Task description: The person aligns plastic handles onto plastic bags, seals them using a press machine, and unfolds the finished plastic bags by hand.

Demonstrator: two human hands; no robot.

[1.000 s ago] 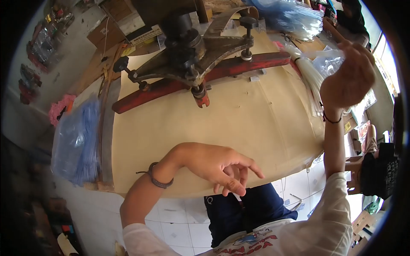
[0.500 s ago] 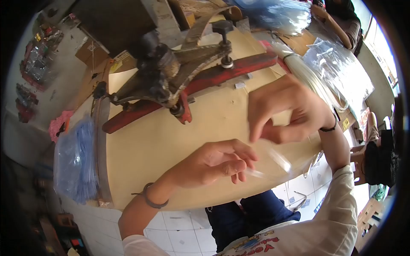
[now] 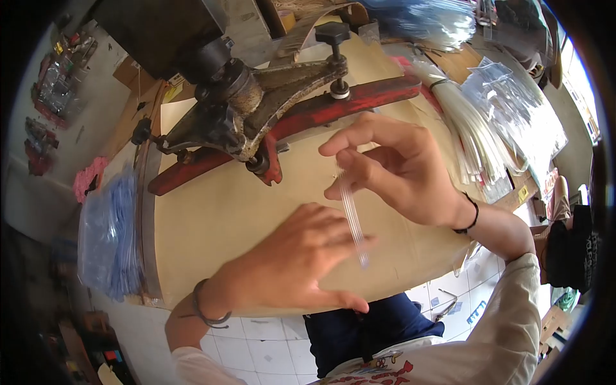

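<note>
A narrow, clear plastic strip hangs down from the fingertips of my right hand, pinched between thumb and fingers. My left hand is back-up above the tan sheet covering the table, thumb stretched away from the fingers. Its fingertips come close to the strip's lower part; whether they touch it I cannot tell. Beyond both hands is a press head of worn metal with a long red bar lying across the tan sheet.
Stacked bluish plastic bags hang at the table's left edge. To the right lie a tied bundle of pale strips and clear plastic sheets. More plastic is piled at the back, near another person.
My right hand has moved left and turned, bringing the strip upright. My left hand has turned back-up and spread its thumb. The view has shifted slightly.
</note>
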